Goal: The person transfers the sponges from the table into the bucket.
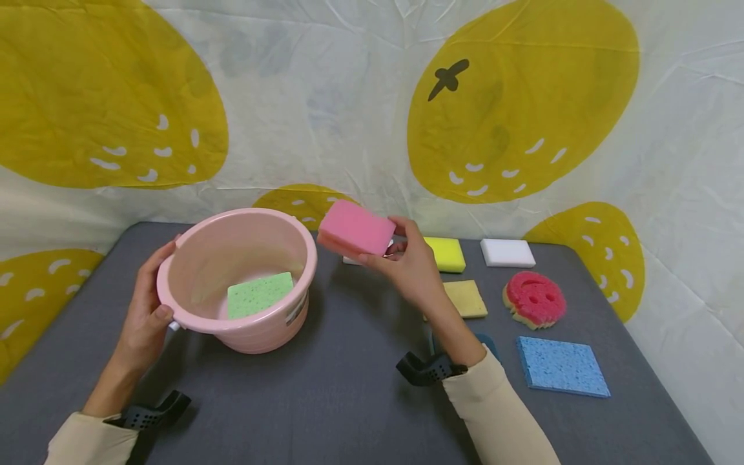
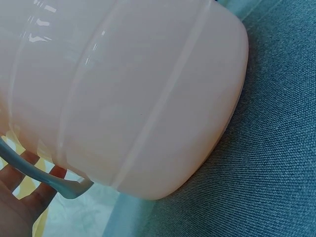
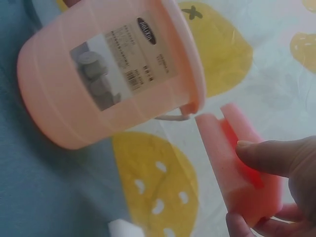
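A pink plastic bucket (image 1: 261, 339) leans slightly on the grey table, its mouth facing me. My left hand (image 1: 145, 307) grips its left side at the rim, fingers spread behind and thumb in front. The left wrist view shows the grey handle (image 2: 29, 170) beside those fingers. Inside the bucket lies a green speckled sponge (image 1: 259, 295). My right hand (image 1: 409, 265) pinches a thick pink sponge (image 1: 357, 227) by its right end, above the table just right of the bucket's rim. Its grooved side and my thumb pressing it show in the right wrist view.
To the right lie a bright yellow sponge (image 1: 445, 254), a pale yellow sponge (image 1: 465, 299), a white sponge (image 1: 507, 253), a red smiley sponge (image 1: 535, 298) and a blue sponge (image 1: 562, 366). My right forearm partly covers a dark blue item (image 1: 487, 342). A patterned curtain (image 1: 314, 97) hangs behind.
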{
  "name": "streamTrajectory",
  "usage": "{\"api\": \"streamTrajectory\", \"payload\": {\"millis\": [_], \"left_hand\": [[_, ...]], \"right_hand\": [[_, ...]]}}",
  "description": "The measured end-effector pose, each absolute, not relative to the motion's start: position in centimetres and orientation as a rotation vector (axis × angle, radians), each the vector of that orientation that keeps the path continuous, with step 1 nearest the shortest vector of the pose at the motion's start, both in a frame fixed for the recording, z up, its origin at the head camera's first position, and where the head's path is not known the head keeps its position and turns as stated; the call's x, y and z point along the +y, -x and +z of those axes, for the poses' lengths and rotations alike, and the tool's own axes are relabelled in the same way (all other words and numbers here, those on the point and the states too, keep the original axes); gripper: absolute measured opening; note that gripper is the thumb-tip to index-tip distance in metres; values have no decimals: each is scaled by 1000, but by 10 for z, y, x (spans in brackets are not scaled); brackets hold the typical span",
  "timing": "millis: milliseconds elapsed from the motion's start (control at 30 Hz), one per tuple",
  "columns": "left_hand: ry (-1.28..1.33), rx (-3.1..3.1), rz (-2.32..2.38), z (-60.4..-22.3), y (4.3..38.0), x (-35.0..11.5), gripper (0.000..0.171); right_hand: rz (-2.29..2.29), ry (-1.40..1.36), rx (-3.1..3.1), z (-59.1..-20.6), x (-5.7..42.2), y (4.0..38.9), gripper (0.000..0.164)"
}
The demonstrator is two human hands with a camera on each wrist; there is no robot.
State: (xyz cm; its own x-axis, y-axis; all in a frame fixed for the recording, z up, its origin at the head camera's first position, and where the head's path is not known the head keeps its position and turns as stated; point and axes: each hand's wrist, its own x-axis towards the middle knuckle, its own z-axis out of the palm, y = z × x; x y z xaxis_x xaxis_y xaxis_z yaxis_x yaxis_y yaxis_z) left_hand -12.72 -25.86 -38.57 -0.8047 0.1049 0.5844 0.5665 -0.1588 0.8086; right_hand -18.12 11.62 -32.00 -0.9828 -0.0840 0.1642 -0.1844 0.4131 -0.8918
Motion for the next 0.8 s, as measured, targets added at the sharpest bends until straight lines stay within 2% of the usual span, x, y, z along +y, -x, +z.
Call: {"api": "streamTrajectory", "payload": {"millis": [400,800], "left_hand": [[744,-1809,-2032,-383,127,-259,76],[756,-1807,-2027,-383,128,-259,76]], "right_hand": [[1653,-326,-2516,-295,102,182,82],[1721,-538,-2537,-271,71,184,81]]}}
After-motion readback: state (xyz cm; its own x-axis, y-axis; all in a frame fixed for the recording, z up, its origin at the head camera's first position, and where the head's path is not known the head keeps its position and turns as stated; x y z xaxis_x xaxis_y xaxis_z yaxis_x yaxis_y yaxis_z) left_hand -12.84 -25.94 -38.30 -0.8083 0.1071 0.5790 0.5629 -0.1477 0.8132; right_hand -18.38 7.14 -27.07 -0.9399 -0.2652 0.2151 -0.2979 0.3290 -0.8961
